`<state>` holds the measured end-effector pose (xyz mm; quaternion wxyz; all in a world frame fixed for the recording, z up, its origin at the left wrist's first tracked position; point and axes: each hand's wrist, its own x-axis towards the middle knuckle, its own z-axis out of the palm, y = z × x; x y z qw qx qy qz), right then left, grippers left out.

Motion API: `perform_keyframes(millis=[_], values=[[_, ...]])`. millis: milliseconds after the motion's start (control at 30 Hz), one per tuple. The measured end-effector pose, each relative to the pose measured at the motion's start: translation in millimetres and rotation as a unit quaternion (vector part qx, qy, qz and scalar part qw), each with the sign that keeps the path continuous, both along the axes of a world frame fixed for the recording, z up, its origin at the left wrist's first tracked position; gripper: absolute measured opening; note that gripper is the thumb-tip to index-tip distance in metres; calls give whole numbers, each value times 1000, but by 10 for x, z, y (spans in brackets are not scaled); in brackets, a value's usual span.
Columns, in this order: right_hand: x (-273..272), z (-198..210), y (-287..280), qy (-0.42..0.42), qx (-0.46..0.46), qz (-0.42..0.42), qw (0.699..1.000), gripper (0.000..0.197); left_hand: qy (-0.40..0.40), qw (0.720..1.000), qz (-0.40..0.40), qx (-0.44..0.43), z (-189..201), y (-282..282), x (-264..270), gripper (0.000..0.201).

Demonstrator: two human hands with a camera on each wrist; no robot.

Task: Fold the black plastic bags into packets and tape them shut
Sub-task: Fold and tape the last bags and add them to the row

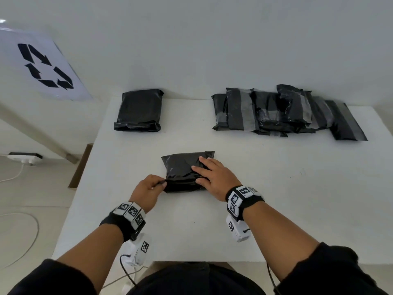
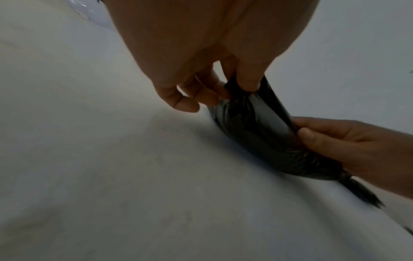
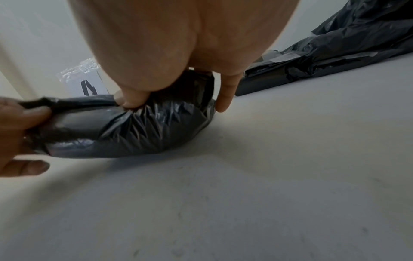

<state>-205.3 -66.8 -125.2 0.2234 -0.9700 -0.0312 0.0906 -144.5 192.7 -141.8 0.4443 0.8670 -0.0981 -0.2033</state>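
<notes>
A black plastic bag packet point(image 1: 182, 169) lies in the middle of the white table point(image 1: 276, 209). My left hand point(image 1: 148, 189) pinches the packet's near left corner flap point(image 2: 241, 88) between thumb and fingers. My right hand point(image 1: 212, 177) lies flat on the packet's right side, fingers straight and pressing down, with the thumb point(image 3: 129, 100) on the crinkled plastic point(image 3: 134, 130). An untaped folded black packet point(image 1: 139, 110) sits at the far left. A pile of taped black packets point(image 1: 282, 112) lies at the far right.
A white sheet with a black recycling symbol point(image 1: 45, 66) leans at the left beyond the table. A power strip and cables point(image 1: 24, 157) lie on the floor to the left. The table's near edge point(image 1: 191, 260) is at my body.
</notes>
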Motion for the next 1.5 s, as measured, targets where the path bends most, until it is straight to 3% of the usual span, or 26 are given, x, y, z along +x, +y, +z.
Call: perform_keyframes(millis=[67, 133, 233, 300, 367, 433, 467, 533, 600, 633, 733, 900, 967, 1100, 1267, 1500], values=[[1, 7, 9, 0, 2, 2, 1000, 46, 40, 999, 31, -12, -17, 114, 9, 7], [-2, 4, 11, 1, -1, 3, 1000, 46, 55, 996, 55, -51, 26, 191, -12, 19], [-1, -3, 9, 0, -7, 3, 1000, 46, 35, 998, 14, -49, 111, 146, -65, 34], [2, -11, 18, -3, -7, 3, 1000, 46, -21, 999, -32, 19, 97, 57, -60, 20], [1, -11, 17, 2, -7, 3, 1000, 47, -76, 995, -14, 59, 85, -17, -13, 6], [-4, -10, 7, 10, -9, 4, 1000, 48, -122, 990, 53, 48, 119, -71, 21, 9], [-6, -10, 2, 14, -10, 6, 1000, 48, -172, 983, 48, 42, 141, -102, 28, 13], [13, -3, 5, 17, -12, 10, 1000, 48, -284, 953, -69, 80, 226, -233, 23, 27], [29, 13, 14, 19, -9, 11, 1000, 50, -336, 914, -171, 148, 281, -396, 18, 36], [17, 18, 6, 21, 0, 7, 1000, 53, -328, 911, -183, 171, 284, -452, 42, 34], [-125, 14, -100, 10, 94, -79, 992, 63, -262, 937, -168, 161, 221, -496, 128, 23], [-343, -59, -254, 27, 266, -228, 936, 15, -216, 961, -142, 100, 139, -415, 200, 15], [-345, -74, -272, 30, 285, -248, 925, 8, -194, 970, -124, 80, 127, -360, 218, 12], [-330, -66, -292, 11, 320, -270, 908, 12, -164, 978, -85, 91, 90, -221, 196, 12], [-329, -63, -226, -50, 327, -276, 902, 8, -96, 995, 19, 3, 85, -160, 29, 10], [-304, -42, -193, -82, 324, -264, 905, 10, -36, 996, 25, -83, 79, -113, -45, 15]])
